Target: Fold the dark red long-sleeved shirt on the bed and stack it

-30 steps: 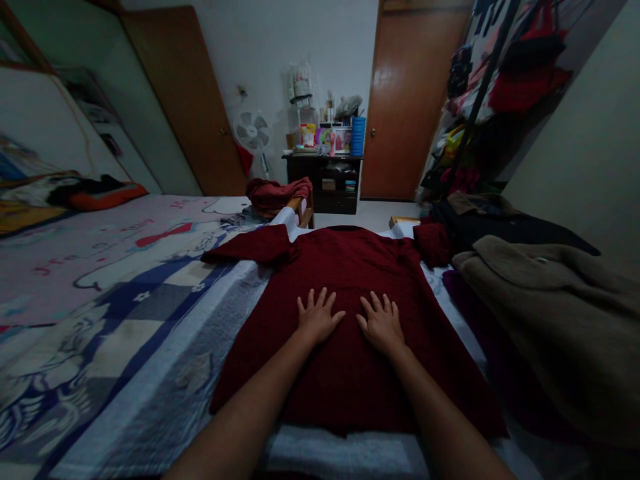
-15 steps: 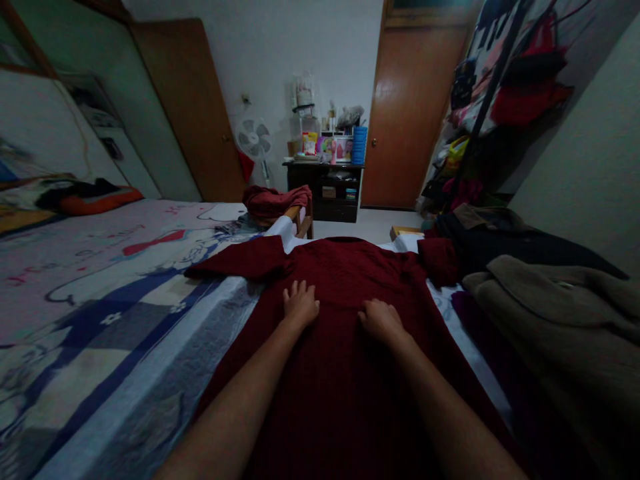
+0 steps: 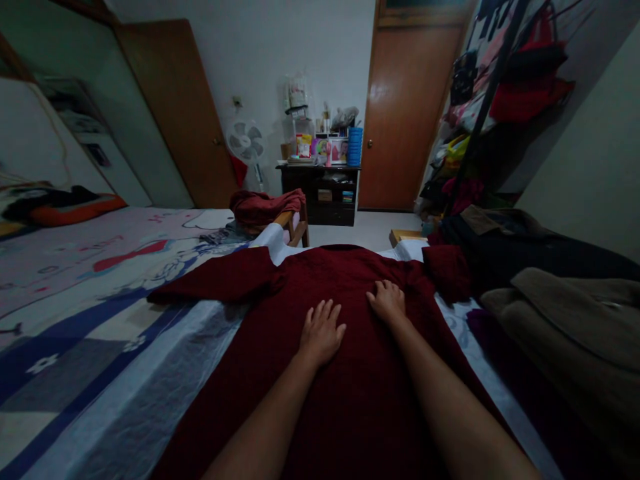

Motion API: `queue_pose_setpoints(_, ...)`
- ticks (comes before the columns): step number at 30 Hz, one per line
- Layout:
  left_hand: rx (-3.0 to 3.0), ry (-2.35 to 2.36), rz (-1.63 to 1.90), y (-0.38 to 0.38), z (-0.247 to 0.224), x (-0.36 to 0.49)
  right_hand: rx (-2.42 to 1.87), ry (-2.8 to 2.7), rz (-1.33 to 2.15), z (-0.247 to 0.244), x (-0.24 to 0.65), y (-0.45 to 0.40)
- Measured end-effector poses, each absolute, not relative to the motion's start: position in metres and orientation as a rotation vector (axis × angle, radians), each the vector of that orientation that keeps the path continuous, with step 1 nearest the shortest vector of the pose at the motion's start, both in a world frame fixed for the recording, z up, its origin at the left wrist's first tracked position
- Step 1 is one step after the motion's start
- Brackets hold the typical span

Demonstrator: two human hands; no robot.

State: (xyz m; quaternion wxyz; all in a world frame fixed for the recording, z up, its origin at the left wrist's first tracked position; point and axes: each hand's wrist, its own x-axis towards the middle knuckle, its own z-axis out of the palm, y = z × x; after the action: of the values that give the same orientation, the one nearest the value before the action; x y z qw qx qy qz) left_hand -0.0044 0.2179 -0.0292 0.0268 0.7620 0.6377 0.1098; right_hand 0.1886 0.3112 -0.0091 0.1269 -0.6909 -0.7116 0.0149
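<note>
A dark red long-sleeved garment (image 3: 350, 387) lies spread out in front of me, its neckline at the far end. One sleeve (image 3: 220, 277) stretches out to the left; the right sleeve (image 3: 447, 270) looks folded or bunched beside the shoulder. My left hand (image 3: 323, 332) rests flat on the middle of the garment, fingers spread. Farther up, below the right shoulder, my right hand (image 3: 387, 300) lies palm down on the cloth with its fingers loosely extended. Neither hand grips anything.
A bed with a patterned sheet (image 3: 125, 267) extends left. Folded coats (image 3: 575, 320) are piled at the right. A reddish cloth (image 3: 267, 208) hangs over a wooden frame (image 3: 300, 230). Beyond stand a fan (image 3: 247, 141), a dark cabinet (image 3: 317, 193) and a wooden door (image 3: 413, 120).
My left hand has moved right and slightly nearer to me, its fingers spreading. My right hand has slid farther up the garment. The view has shifted slightly.
</note>
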Motion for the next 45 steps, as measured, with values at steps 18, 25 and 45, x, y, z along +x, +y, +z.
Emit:
queue_pose_setpoints(18, 2.023, 2.206, 0.355, 0.324, -0.016, 0.04, -2.057, -1.978, 0.042, -0.023, 0.191, 0.321)
queue_pose_setpoints(25, 2.083, 2.203, 0.346, 0.326, -0.026, 0.035, -2.206, -1.9, 0.15, -0.021, 0.194, 0.325)
queue_pose_setpoints(45, 2.168, 2.213, 0.423, 0.334, -0.02, 0.025, -1.916, -2.118, 0.194, -0.004, 0.162, 0.422)
